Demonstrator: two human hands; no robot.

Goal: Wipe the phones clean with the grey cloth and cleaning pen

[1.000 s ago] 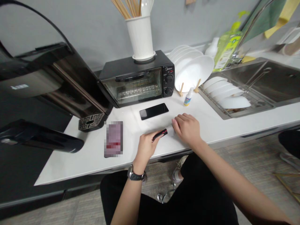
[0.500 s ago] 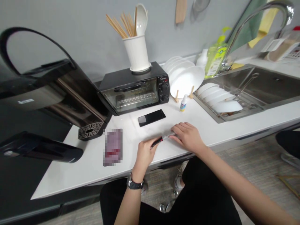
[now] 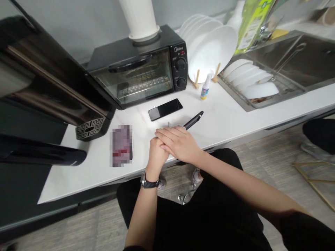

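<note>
Close to the counter's front edge, my right hand (image 3: 179, 142) is laid over the fingers of my left hand (image 3: 157, 153), its own fingers pressed together. A slim black object (image 3: 193, 120) sticks out past the right hand's knuckles, slanting up to the right; its exact kind cannot be made out. A small grey tip (image 3: 169, 124) shows just beyond the fingers. The left fingers are curled and mostly covered, and the middle of the object is hidden between both closed hands. Behind them a black phone (image 3: 165, 109) lies flat, with a small white spray bottle (image 3: 205, 88) standing to its right.
A toaster oven (image 3: 141, 68) carries a white holder (image 3: 142, 17). Plates (image 3: 211, 52) lean in a rack beside it. To the right is a sink (image 3: 311, 69) with bowls (image 3: 248, 76). A coffee machine (image 3: 65, 83) and blurred purple item (image 3: 121, 144) are left.
My right hand has moved left onto my left hand. The black object's dark end, earlier at my left hand, now points out beyond the right. The view has tilted downward.
</note>
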